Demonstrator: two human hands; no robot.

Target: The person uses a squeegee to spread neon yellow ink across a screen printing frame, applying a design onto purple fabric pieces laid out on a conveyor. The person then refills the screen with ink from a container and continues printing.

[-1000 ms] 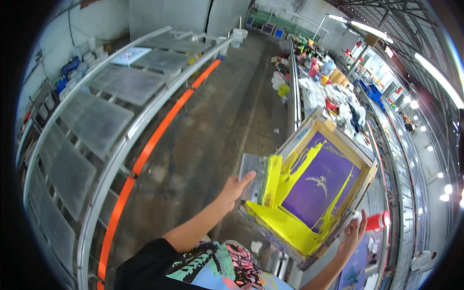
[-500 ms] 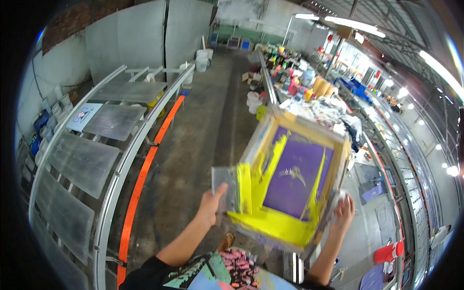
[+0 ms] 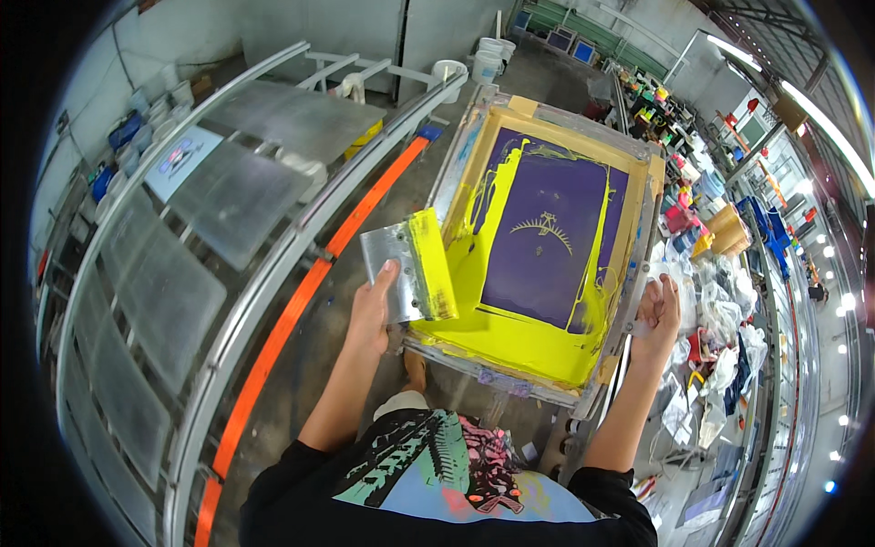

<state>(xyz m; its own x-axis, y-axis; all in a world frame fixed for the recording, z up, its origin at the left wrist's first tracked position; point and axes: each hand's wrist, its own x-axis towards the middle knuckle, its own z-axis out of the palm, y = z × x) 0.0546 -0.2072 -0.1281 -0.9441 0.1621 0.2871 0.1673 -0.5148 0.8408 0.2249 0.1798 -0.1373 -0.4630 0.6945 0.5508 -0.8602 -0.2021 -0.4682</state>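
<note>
The person carries a screen-printing frame (image 3: 547, 237) in front of the body, and against the pictures from a second ago it now stands much larger and higher in the view, with its far edge reaching toward the white buckets (image 3: 474, 64) at the back of the hall; earlier it hung lower and to the right, over the cluttered worktop (image 3: 720, 273). The long row of grey printing pallets (image 3: 228, 201) with the orange rail (image 3: 301, 310) has also come closer on the left side. I judge from this that the person has turned and walks along the row with the frame, so the work in hand is carrying, not printing. The left hand (image 3: 372, 310) is closed around the left edge of the frame, and it presses there also a metal squeegee (image 3: 415, 269) smeared with yellow ink. The right hand (image 3: 658, 314) grips the right edge of the frame, fingers wrapped over it. Inside the frame the mesh is purple, with thick yellow ink pooled along the near and left sides; the frame is tilted toward the person, so the ink can run.
</note>
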